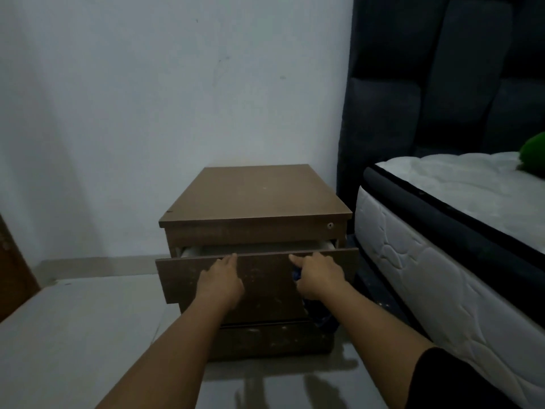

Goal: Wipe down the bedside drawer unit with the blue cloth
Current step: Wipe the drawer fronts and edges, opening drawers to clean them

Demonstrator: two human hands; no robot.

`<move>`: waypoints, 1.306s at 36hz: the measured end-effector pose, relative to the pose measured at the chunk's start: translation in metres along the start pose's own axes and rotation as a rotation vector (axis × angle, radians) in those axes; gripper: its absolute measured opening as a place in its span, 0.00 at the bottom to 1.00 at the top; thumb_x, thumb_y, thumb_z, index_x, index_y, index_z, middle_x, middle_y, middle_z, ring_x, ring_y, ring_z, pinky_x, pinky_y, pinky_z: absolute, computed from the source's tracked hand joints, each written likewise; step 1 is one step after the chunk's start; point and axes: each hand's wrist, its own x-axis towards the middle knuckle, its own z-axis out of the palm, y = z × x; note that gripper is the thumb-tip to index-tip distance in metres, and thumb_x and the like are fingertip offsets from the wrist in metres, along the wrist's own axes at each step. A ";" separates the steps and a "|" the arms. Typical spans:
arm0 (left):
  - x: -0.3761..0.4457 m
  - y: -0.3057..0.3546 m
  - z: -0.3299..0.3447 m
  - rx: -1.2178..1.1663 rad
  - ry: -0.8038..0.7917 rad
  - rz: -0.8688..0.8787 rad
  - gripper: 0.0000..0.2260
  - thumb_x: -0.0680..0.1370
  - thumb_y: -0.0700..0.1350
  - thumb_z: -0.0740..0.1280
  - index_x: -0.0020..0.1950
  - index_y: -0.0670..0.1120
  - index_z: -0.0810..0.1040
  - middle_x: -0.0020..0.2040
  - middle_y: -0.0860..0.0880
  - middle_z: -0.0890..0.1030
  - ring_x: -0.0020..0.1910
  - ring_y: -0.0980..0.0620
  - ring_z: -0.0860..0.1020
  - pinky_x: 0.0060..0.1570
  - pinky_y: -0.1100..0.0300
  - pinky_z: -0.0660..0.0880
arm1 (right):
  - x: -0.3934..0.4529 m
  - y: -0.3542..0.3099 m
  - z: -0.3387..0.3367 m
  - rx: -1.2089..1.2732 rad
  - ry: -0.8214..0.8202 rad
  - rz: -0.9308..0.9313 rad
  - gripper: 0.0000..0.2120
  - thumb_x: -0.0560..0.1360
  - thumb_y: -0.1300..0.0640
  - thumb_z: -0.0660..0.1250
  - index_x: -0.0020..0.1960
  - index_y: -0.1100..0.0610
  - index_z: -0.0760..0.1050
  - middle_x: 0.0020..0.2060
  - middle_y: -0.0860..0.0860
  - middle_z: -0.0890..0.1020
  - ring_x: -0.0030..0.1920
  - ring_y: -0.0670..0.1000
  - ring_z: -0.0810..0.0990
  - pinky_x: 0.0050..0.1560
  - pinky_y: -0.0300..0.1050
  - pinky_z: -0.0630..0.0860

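A brown wooden bedside drawer unit stands against the wall beside the bed. Its upper drawer is pulled partly out, showing a pale inside. My left hand rests flat on the drawer front, fingertips at its top edge. My right hand is on the same front further right, index finger on the top edge. It holds the blue cloth, which hangs down under the wrist and is mostly hidden by the hand and arm.
A white mattress with a dark edge band lies close on the right, under a dark padded headboard. A green object sits on the bed. A brown door edge shows at left. Pale floor surrounds the unit.
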 end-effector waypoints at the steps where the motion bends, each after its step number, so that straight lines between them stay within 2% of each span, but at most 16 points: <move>1: 0.000 -0.002 0.000 0.013 0.001 0.007 0.29 0.80 0.45 0.59 0.78 0.48 0.52 0.78 0.47 0.58 0.75 0.46 0.60 0.73 0.46 0.61 | 0.001 -0.004 0.002 -0.023 -0.005 -0.007 0.30 0.78 0.50 0.59 0.77 0.42 0.50 0.68 0.57 0.65 0.66 0.61 0.65 0.63 0.56 0.71; 4: 0.004 -0.008 0.002 0.058 0.012 0.037 0.29 0.80 0.45 0.58 0.78 0.49 0.50 0.79 0.48 0.55 0.78 0.47 0.52 0.75 0.44 0.54 | 0.005 -0.013 0.008 -0.069 -0.021 -0.011 0.33 0.78 0.49 0.60 0.77 0.42 0.47 0.68 0.58 0.65 0.66 0.61 0.65 0.63 0.56 0.70; 11: 0.018 -0.020 0.009 0.095 0.001 0.096 0.30 0.80 0.47 0.58 0.79 0.49 0.46 0.79 0.50 0.50 0.78 0.48 0.46 0.75 0.42 0.50 | 0.017 -0.016 0.019 -0.106 -0.009 0.023 0.38 0.77 0.50 0.62 0.77 0.42 0.40 0.67 0.58 0.66 0.64 0.60 0.66 0.61 0.56 0.71; 18: 0.041 -0.024 0.021 0.107 0.003 0.104 0.31 0.80 0.47 0.57 0.79 0.48 0.45 0.80 0.50 0.45 0.78 0.48 0.43 0.75 0.43 0.49 | 0.043 -0.010 0.022 -0.144 -0.016 0.049 0.40 0.77 0.52 0.61 0.76 0.42 0.34 0.67 0.58 0.66 0.64 0.61 0.66 0.61 0.57 0.71; 27: 0.062 -0.027 0.021 0.121 0.012 0.132 0.30 0.81 0.47 0.56 0.79 0.48 0.45 0.80 0.50 0.46 0.78 0.48 0.42 0.75 0.42 0.48 | 0.067 -0.009 0.028 -0.163 0.009 0.050 0.43 0.77 0.51 0.62 0.76 0.42 0.32 0.66 0.58 0.66 0.64 0.61 0.66 0.62 0.59 0.70; 33: 0.060 -0.036 0.028 0.109 0.001 0.146 0.32 0.80 0.45 0.58 0.79 0.49 0.43 0.79 0.51 0.42 0.78 0.49 0.42 0.75 0.42 0.47 | 0.067 -0.007 0.035 -0.145 0.028 0.044 0.44 0.77 0.51 0.63 0.75 0.42 0.30 0.67 0.58 0.66 0.65 0.61 0.67 0.62 0.59 0.70; 34: 0.060 -0.038 0.029 0.102 0.018 0.149 0.31 0.80 0.45 0.58 0.79 0.50 0.44 0.79 0.51 0.43 0.78 0.50 0.42 0.75 0.43 0.47 | 0.067 -0.009 0.034 -0.142 0.034 0.023 0.42 0.77 0.51 0.62 0.76 0.43 0.33 0.67 0.58 0.66 0.65 0.60 0.67 0.62 0.59 0.71; 36: 0.060 -0.043 0.029 0.088 0.078 0.149 0.30 0.80 0.45 0.58 0.79 0.49 0.46 0.80 0.51 0.45 0.78 0.50 0.43 0.75 0.44 0.47 | 0.065 -0.018 0.031 -0.155 0.061 -0.049 0.36 0.77 0.51 0.62 0.77 0.46 0.45 0.68 0.57 0.67 0.65 0.59 0.66 0.61 0.57 0.72; 39: 0.059 -0.056 0.030 0.009 0.208 0.089 0.31 0.80 0.43 0.59 0.79 0.49 0.47 0.80 0.50 0.44 0.78 0.50 0.43 0.75 0.47 0.48 | 0.060 -0.042 0.027 -0.193 0.145 -0.179 0.29 0.74 0.53 0.67 0.72 0.51 0.60 0.65 0.55 0.70 0.65 0.57 0.68 0.61 0.54 0.73; 42: 0.059 -0.075 0.031 -0.138 0.313 -0.024 0.32 0.79 0.40 0.59 0.79 0.49 0.46 0.80 0.50 0.44 0.79 0.50 0.46 0.75 0.47 0.50 | 0.060 -0.071 0.026 -0.219 0.246 -0.397 0.27 0.73 0.55 0.69 0.69 0.52 0.63 0.65 0.53 0.70 0.64 0.56 0.68 0.60 0.51 0.71; 45: 0.062 -0.096 0.031 -0.288 0.394 -0.095 0.33 0.78 0.38 0.60 0.79 0.48 0.47 0.80 0.48 0.47 0.77 0.48 0.55 0.74 0.49 0.59 | 0.061 -0.101 0.023 -0.280 0.374 -0.627 0.28 0.73 0.56 0.68 0.70 0.52 0.62 0.65 0.53 0.69 0.64 0.55 0.69 0.60 0.49 0.70; 47: 0.066 -0.110 0.028 -0.434 0.408 -0.125 0.29 0.80 0.38 0.58 0.79 0.47 0.50 0.79 0.48 0.52 0.76 0.48 0.58 0.73 0.52 0.60 | 0.061 -0.123 0.020 -0.328 0.427 -0.748 0.29 0.74 0.57 0.67 0.72 0.54 0.60 0.67 0.55 0.67 0.64 0.55 0.68 0.62 0.49 0.69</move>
